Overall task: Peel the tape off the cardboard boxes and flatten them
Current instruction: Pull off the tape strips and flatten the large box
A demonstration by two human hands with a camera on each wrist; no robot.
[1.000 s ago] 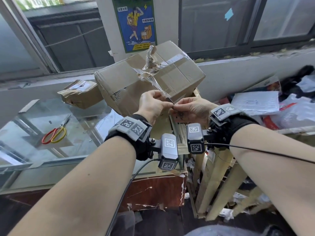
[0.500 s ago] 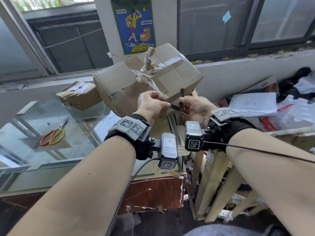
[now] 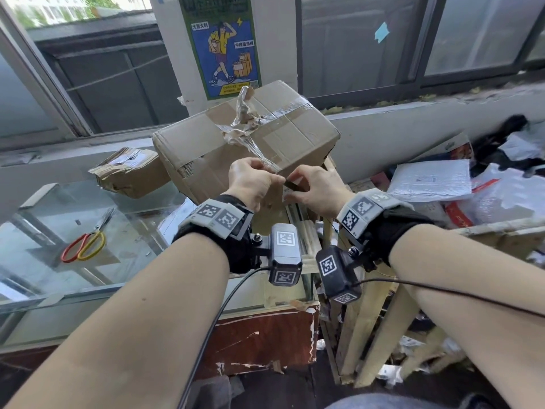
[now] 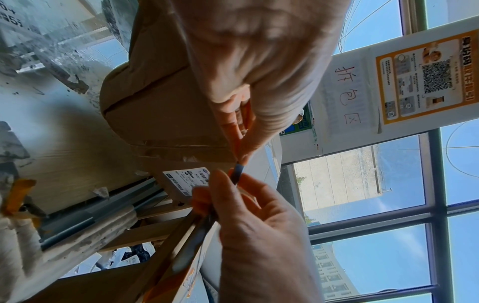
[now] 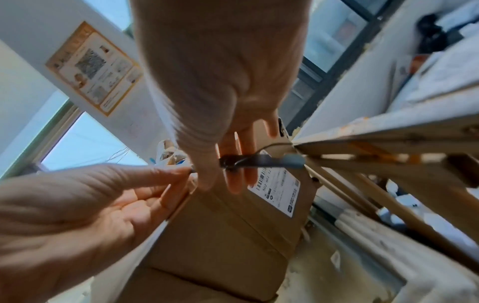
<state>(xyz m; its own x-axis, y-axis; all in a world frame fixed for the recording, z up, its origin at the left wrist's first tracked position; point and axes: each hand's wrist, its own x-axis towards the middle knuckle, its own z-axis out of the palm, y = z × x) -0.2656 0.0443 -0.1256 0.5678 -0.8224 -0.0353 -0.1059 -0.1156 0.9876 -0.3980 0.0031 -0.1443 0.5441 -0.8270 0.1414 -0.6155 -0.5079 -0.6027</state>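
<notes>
Big cardboard box [image 3: 236, 149] sits tilted on the clutter between the glass counter [image 3: 59, 208] and a wooden frame [image 3: 371, 329], top facing the cam. A stretched strip of clear tape [image 3: 259, 156] runs from the crumpled wad on the box top down to the left hand [image 3: 250, 181], where it is pinched betw. thumb and fingertips; same pinch as 0.5 s ago, hand approx. same spot. A small dark blade tool [image 3: 295, 185] is gripped by the right hand [image 3: 315, 187]; its tip is laid nearly level at the left fingertips, vs. pointing more upward 0.5 s ago. Box itself not shifted noticeably. Smaller crushed box [image 3: 129, 172] and red/yellow scissors [image 3: 85, 246] are left on the counter, unchanged.
</notes>
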